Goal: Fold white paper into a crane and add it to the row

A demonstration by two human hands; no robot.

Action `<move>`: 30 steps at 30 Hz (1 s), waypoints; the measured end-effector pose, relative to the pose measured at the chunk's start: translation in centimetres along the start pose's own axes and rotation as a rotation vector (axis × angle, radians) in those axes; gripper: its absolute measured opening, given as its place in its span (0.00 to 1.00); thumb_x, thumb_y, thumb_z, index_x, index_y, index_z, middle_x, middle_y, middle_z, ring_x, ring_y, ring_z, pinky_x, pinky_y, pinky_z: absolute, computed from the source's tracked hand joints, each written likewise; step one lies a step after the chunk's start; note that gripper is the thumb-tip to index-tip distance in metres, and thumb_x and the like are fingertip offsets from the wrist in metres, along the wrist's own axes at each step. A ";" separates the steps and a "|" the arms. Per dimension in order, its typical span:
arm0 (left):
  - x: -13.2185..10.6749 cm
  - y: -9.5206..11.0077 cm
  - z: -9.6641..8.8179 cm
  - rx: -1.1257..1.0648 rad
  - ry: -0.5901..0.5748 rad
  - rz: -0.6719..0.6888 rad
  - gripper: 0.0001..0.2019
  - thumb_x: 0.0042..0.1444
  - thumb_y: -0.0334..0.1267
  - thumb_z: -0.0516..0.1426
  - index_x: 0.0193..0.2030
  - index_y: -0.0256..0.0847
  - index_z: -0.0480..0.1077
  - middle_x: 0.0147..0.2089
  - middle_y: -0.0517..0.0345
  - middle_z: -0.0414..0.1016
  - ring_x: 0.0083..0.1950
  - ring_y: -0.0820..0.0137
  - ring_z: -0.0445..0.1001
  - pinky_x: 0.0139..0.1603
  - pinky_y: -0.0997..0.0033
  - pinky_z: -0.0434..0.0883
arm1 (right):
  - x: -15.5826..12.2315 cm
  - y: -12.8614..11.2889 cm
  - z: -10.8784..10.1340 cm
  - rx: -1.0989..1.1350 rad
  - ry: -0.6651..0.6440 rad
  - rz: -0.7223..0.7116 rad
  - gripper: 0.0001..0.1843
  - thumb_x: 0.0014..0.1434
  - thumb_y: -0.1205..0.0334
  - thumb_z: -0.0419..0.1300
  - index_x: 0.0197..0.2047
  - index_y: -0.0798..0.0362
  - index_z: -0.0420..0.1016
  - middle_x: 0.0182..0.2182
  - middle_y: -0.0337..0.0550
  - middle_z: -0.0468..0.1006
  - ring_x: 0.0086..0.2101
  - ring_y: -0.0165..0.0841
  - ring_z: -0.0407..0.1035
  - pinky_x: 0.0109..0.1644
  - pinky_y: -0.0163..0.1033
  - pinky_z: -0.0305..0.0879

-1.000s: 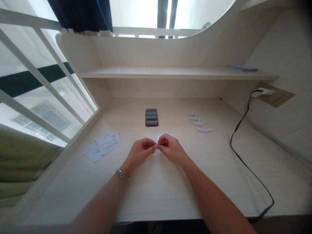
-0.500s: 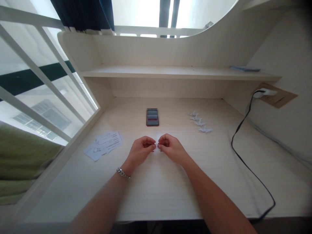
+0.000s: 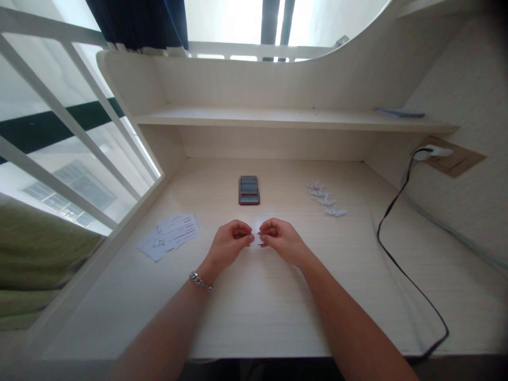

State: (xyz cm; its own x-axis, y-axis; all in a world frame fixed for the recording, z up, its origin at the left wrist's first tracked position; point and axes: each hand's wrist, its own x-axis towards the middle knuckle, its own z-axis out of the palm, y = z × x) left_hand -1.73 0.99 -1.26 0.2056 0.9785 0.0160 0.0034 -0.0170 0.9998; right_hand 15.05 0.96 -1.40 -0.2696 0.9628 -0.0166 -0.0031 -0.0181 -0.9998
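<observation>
A small piece of white folded paper (image 3: pixel 256 239) is pinched between my two hands above the middle of the desk. My left hand (image 3: pixel 232 241), with a silver chain bracelet (image 3: pixel 201 281) at its wrist, is closed on the paper's left side. On the right side, my right hand (image 3: pixel 280 239) grips it between thumb and fingers. Most of the paper is hidden by the fingertips, so its exact shape cannot be made out. Several small folded paper cranes (image 3: pixel 326 200) stand in a slanting row beyond my right hand.
Printed white paper sheets (image 3: pixel 177 231) overlap at the left of the desk (image 3: pixel 254 323). A dark, blurred rectangular object (image 3: pixel 249 190) lies beyond my hands. At the right, a black cable (image 3: pixel 391 256) runs from a wall socket (image 3: pixel 452 156). A raised shelf (image 3: pixel 278 117) spans the back.
My right hand has shifted slightly to the right, and a little more white paper shows between the fingertips. The left hand still holds its side.
</observation>
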 end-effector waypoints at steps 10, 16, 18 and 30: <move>0.0 -0.1 0.0 0.042 -0.014 0.028 0.09 0.43 0.34 0.62 0.31 0.35 0.68 0.28 0.58 0.73 0.28 0.74 0.72 0.30 0.74 0.70 | -0.2 -0.2 -0.2 -0.093 0.031 -0.013 0.12 0.47 0.65 0.59 0.38 0.54 0.66 0.27 0.39 0.74 0.29 0.29 0.70 0.32 0.37 0.69; -0.3 -0.3 0.2 0.093 -0.029 0.069 0.08 0.43 0.34 0.61 0.32 0.36 0.69 0.30 0.56 0.74 0.32 0.72 0.73 0.32 0.74 0.70 | -0.4 -0.4 0.2 -0.297 0.052 -0.082 0.09 0.45 0.67 0.59 0.34 0.54 0.66 0.27 0.38 0.73 0.27 0.28 0.68 0.30 0.34 0.64; -0.4 -0.3 0.3 0.085 -0.031 0.061 0.08 0.43 0.33 0.61 0.31 0.36 0.69 0.30 0.56 0.74 0.31 0.72 0.73 0.31 0.74 0.69 | -0.5 -0.5 0.3 -0.332 0.057 -0.088 0.08 0.44 0.67 0.58 0.31 0.54 0.67 0.25 0.37 0.72 0.26 0.28 0.66 0.28 0.32 0.62; -0.4 1.1 0.4 -0.036 -0.051 -0.098 0.09 0.38 0.31 0.64 0.27 0.34 0.69 0.25 0.59 0.73 0.26 0.75 0.71 0.27 0.75 0.68 | -0.6 -1.3 -0.6 -0.116 -0.034 0.055 0.10 0.40 0.73 0.56 0.30 0.57 0.71 0.24 0.39 0.75 0.24 0.27 0.68 0.26 0.33 0.65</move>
State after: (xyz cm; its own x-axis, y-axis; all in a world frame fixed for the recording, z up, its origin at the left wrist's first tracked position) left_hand -1.40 0.50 -0.14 0.2559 0.9633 -0.0814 -0.0089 0.0866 0.9962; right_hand 15.76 0.55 -0.07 -0.2989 0.9515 -0.0731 0.1231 -0.0375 -0.9917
